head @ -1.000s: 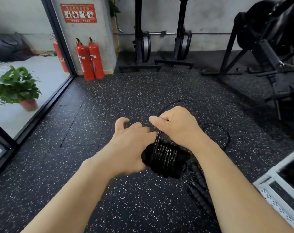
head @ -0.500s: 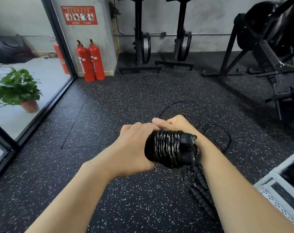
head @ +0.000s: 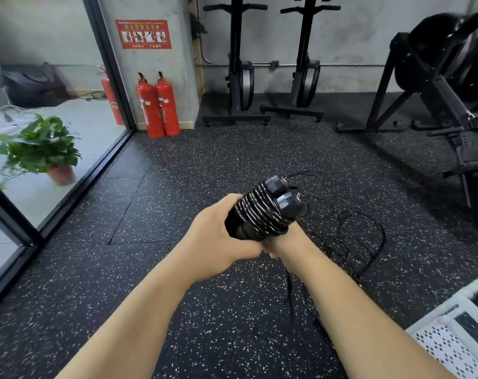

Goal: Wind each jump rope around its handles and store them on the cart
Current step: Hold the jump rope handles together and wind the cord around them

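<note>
The wound jump rope [head: 261,213] hides most of the right hand [head: 285,240] and the fingertips of the left hand [head: 216,236], the white cart [head: 448,340] is cut off at the corner, and the lettering on the red sign [head: 143,34] is too small to read.

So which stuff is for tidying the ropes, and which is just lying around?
For the job: black jump rope wound round its handles, left hand gripping it, right hand beneath, loose black ropes on floor, white perforated cart.
Just there: two red fire extinguishers, green potted plant.

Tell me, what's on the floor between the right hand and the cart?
Loose black rope lies looped on the floor between the right hand and cart, in the head view.
</note>
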A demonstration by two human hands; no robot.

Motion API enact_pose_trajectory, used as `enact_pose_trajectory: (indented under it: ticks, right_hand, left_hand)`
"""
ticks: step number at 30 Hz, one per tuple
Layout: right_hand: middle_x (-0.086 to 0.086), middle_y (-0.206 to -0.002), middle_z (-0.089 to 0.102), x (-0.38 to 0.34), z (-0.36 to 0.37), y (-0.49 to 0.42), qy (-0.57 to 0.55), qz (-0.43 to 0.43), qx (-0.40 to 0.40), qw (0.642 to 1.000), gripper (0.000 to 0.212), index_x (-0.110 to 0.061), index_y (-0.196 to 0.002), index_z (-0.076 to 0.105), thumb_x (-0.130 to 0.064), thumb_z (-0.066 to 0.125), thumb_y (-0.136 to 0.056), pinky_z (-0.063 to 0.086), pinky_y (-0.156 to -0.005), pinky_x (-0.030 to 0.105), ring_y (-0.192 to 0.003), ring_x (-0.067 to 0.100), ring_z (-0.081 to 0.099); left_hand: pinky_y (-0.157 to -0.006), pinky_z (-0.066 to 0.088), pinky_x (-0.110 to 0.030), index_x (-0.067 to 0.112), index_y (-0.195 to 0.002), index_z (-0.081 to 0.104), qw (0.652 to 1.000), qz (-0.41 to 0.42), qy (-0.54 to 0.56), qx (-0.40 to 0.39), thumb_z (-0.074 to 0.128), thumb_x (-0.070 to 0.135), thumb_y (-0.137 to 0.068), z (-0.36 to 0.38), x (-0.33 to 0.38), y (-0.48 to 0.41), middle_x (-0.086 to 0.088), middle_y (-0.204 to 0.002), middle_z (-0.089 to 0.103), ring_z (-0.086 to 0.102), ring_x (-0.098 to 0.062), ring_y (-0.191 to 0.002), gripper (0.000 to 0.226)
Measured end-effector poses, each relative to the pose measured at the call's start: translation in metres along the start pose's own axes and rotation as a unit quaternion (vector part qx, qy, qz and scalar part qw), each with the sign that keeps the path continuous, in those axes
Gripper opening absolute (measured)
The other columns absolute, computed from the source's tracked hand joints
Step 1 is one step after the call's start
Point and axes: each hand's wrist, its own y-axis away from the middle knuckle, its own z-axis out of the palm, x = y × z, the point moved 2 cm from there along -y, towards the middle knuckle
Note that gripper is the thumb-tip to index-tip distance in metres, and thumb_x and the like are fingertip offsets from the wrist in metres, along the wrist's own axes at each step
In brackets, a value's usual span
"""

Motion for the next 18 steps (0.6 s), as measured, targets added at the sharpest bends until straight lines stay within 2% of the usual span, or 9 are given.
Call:
enact_pose_trajectory:
  ticks: [1, 3, 4, 7, 10, 13, 15, 18]
  right_hand:
    - [-0.014, -0.033, 0.040, 0.003, 0.003, -0.003, 0.004, 0.003, 0.019, 1.000, 0.041, -0.015, -0.059, 0.037, 0.009, 0.041, -0.092, 0.024, -0.033, 0.009, -0.030, 0.001, 0.036]
    - [-0.011, -0.033, 0.036, 0.010, 0.006, -0.008, 0.044, 0.007, 0.054, 0.998, 0.036, -0.011, -0.057, 0.041, 0.001, 0.041, -0.091, 0.021, -0.036, 0.019, -0.037, 0.007, 0.028]
    - [-0.006, -0.039, 0.039, 0.010, 0.009, -0.007, 0.054, 0.012, 0.063, 0.997, 0.036, -0.011, -0.058, 0.043, -0.004, 0.041, -0.093, 0.021, -0.041, 0.021, -0.041, 0.011, 0.029]
    - [0.005, -0.058, 0.050, 0.010, 0.015, -0.001, 0.109, -0.044, 0.085, 0.989, 0.039, -0.012, -0.058, 0.048, -0.013, 0.041, -0.096, 0.027, -0.051, 0.028, -0.053, 0.018, 0.039]
    - [0.006, -0.066, 0.058, 0.007, 0.021, 0.000, 0.107, -0.063, 0.092, 0.988, 0.025, -0.008, -0.073, 0.061, -0.010, 0.045, -0.092, 0.032, -0.057, 0.029, -0.059, 0.018, 0.045]
    - [0.009, -0.067, 0.063, 0.009, 0.025, -0.003, 0.059, -0.054, 0.079, 0.994, 0.022, -0.007, -0.083, 0.067, -0.012, 0.047, -0.090, 0.036, -0.058, 0.033, -0.057, 0.016, 0.046]
    - [0.007, -0.061, 0.060, 0.009, 0.024, -0.003, 0.044, -0.048, 0.072, 0.995, 0.022, -0.005, -0.083, 0.067, -0.011, 0.047, -0.089, 0.036, -0.054, 0.031, -0.054, 0.014, 0.044]
    - [-0.001, -0.053, 0.050, 0.007, 0.019, -0.001, 0.043, -0.035, 0.070, 0.996, 0.021, -0.001, -0.082, 0.064, -0.007, 0.046, -0.091, 0.027, -0.045, 0.024, -0.044, 0.010, 0.034]
  left_hand:
    - [-0.051, 0.042, -0.029, 0.027, -0.094, 0.060, 1.000, -0.010, 0.003, 0.012, 0.079, 0.003, -0.065, -0.001, -0.002, -0.002, 0.008, -0.068, 0.059, 0.050, -0.010, -0.056, 0.042]
    - [-0.049, 0.042, -0.027, 0.024, -0.092, 0.060, 0.999, -0.034, 0.004, 0.042, 0.078, 0.005, -0.065, -0.004, -0.005, -0.006, 0.006, -0.067, 0.059, 0.049, -0.011, -0.054, 0.037]
    - [-0.047, 0.041, -0.024, 0.021, -0.091, 0.060, 0.997, -0.050, 0.010, 0.056, 0.078, 0.006, -0.066, -0.006, -0.008, -0.007, 0.006, -0.066, 0.059, 0.048, -0.011, -0.052, 0.035]
    - [-0.043, 0.038, -0.022, 0.010, -0.089, 0.059, 0.991, -0.094, 0.025, 0.087, 0.077, 0.010, -0.067, -0.008, -0.014, -0.010, 0.005, -0.062, 0.055, 0.045, -0.011, -0.047, 0.028]
    - [-0.054, 0.046, -0.032, 0.014, -0.089, 0.055, 0.987, -0.116, -0.042, 0.106, 0.073, 0.029, -0.063, -0.008, -0.018, -0.012, 0.004, -0.072, 0.060, 0.053, -0.016, -0.059, 0.035]
    - [-0.066, 0.051, -0.036, 0.023, -0.097, 0.051, 0.982, -0.120, -0.074, 0.122, 0.072, 0.031, -0.068, -0.008, -0.018, -0.010, 0.005, -0.084, 0.063, 0.060, -0.017, -0.073, 0.036]
    - [-0.067, 0.051, -0.037, 0.023, -0.095, 0.050, 0.982, -0.104, -0.090, 0.131, 0.071, 0.027, -0.073, -0.007, -0.017, -0.009, 0.007, -0.081, 0.062, 0.059, -0.016, -0.073, 0.031]
    - [-0.066, 0.051, -0.036, 0.023, -0.098, 0.050, 0.982, -0.087, -0.101, 0.135, 0.070, 0.026, -0.075, -0.006, -0.016, -0.007, 0.010, -0.081, 0.061, 0.057, -0.012, -0.072, 0.031]
